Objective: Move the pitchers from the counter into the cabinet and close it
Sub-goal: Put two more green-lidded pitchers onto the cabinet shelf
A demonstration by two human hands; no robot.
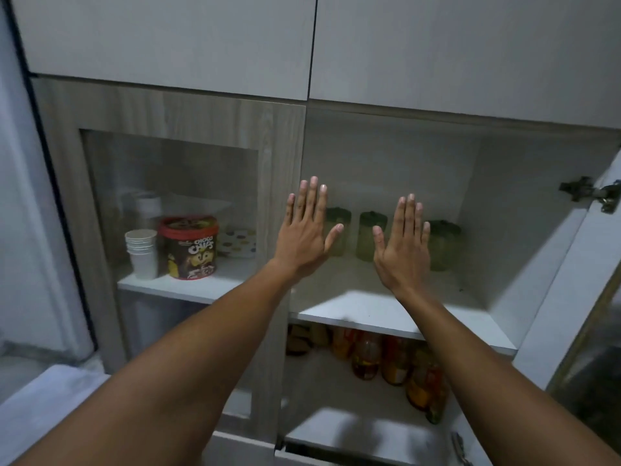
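Three green pitchers with dark lids stand in a row at the back of the open cabinet's upper shelf (369, 311): a left pitcher (339, 227), a middle pitcher (368, 235) and a right pitcher (443, 245). My left hand (307, 230) and my right hand (405, 240) are both raised flat in front of them, fingers straight and apart, holding nothing. Each hand covers part of a pitcher. The cabinet's right door (578, 297) is swung open at the right edge, its hinge (591, 193) showing.
The left glass door (168, 203) is closed; behind it are stacked paper cups (142, 252) and a red Choco Chips tub (188, 247). Several bottles and jars (393, 361) fill the lower shelf. A pale counter corner (40, 398) lies at the lower left.
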